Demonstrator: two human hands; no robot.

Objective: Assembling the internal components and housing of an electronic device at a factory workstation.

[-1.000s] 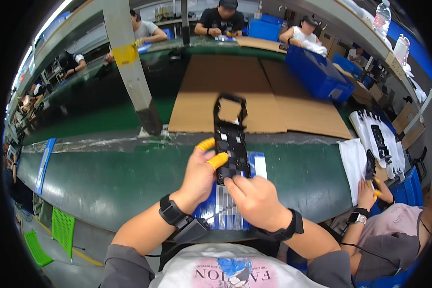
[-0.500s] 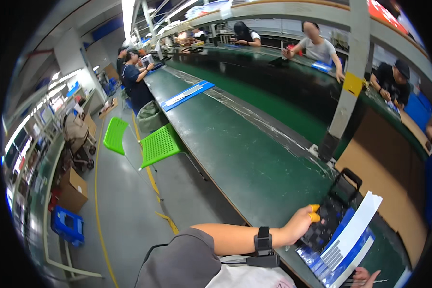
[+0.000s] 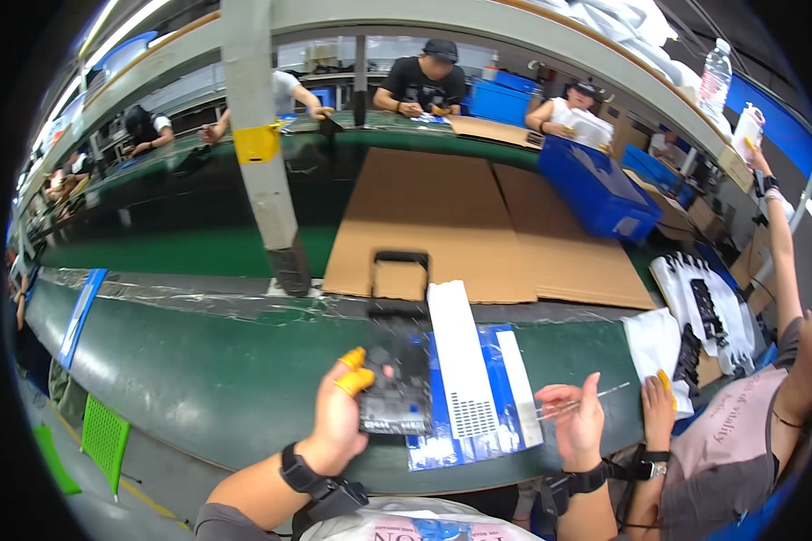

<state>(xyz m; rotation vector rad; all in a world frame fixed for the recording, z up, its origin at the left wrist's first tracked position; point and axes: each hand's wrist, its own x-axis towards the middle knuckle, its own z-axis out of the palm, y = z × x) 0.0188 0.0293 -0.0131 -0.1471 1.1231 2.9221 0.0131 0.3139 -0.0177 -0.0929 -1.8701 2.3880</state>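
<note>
My left hand [image 3: 336, 410], with yellow finger cots, grips the left edge of a black plastic housing [image 3: 395, 374] that has an open rectangular frame at its far end. Motion blurs the housing's details. To its right lies a blue board [image 3: 505, 361] under a long white label sheet [image 3: 458, 338] with small dark labels at its near end. My right hand [image 3: 579, 428] is closed round thin metal tweezers [image 3: 613, 390], which point to the right. It is just right of the blue board, above the green bench.
At my right a co-worker rests one hand [image 3: 659, 410] by a white bag [image 3: 654, 347] and reaches up to a white bottle [image 3: 747, 131]. Cardboard sheets [image 3: 424, 216], a grey post [image 3: 271, 198] and a blue bin [image 3: 595, 189] stand beyond the bench [image 3: 216, 361].
My view has swung to the right, bringing the co-worker beside me into sight. My right hand with the tweezers now shows fully. My left hand still holds the black housing.
</note>
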